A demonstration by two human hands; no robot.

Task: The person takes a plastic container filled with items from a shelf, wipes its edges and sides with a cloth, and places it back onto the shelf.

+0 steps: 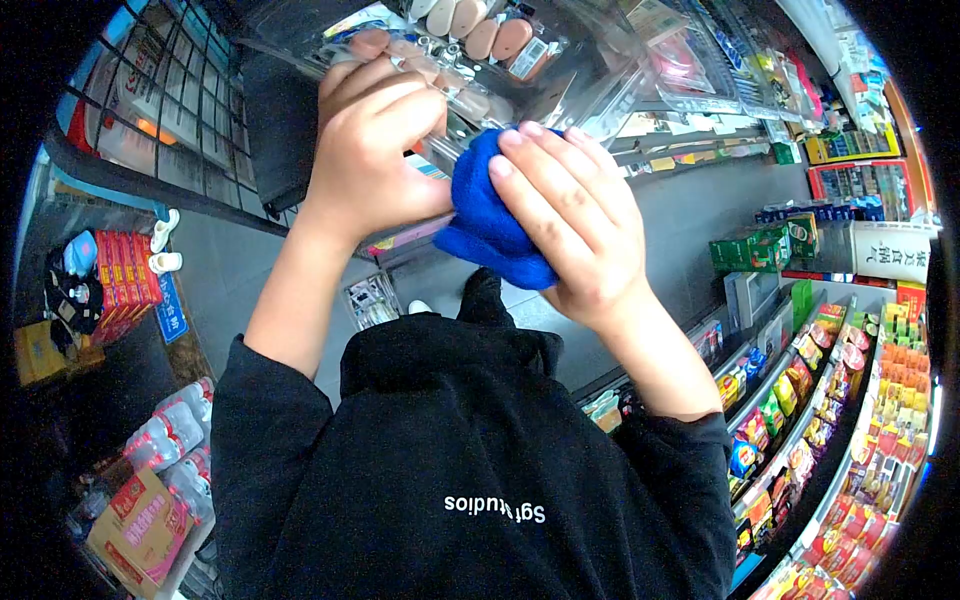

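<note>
A grey floor (675,212) is running through a crowded shop, with clear plastic bins (600,110) standing at the far side and holding at least four beige and pink puffs (512,38). One blue cloth (490,210) is sitting mid-scene, beside the bins; the right hand (575,210) is clasping it, fingers close together — while the left hand (380,140) is curling its fingers over the bins' left part, and I cannot tell what they are gripping. One carton (135,520) is lying near left beside bottles (160,435). Snack bags (770,413) are lining the right, green boxes (750,250) standing farther off. A black shirt (450,430) is hiding much of the near floor.
</note>
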